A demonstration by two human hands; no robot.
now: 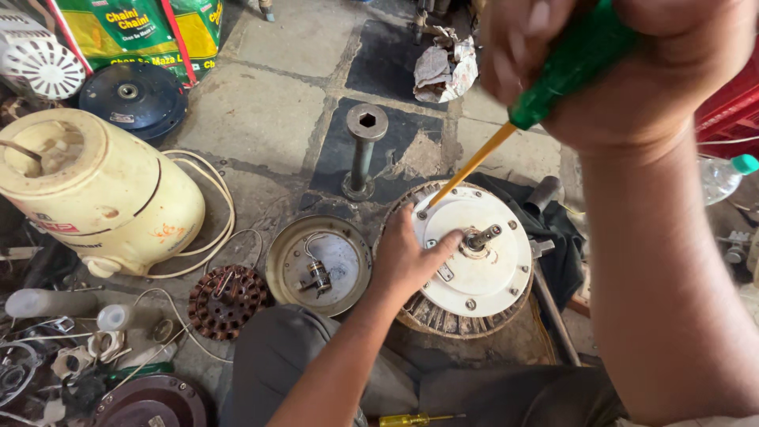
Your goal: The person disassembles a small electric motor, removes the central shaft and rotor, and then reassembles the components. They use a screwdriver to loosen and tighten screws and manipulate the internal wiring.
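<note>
The fan motor sits on the floor, heavy and rigid; left hand presses its smooth cover, right hand fisted round the screwdriver handle

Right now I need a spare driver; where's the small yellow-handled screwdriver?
The small yellow-handled screwdriver lies at the head view's bottom edge, centre, on the grey trousers.

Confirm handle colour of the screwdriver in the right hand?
Green handle, yellow shaft; head view.
</note>
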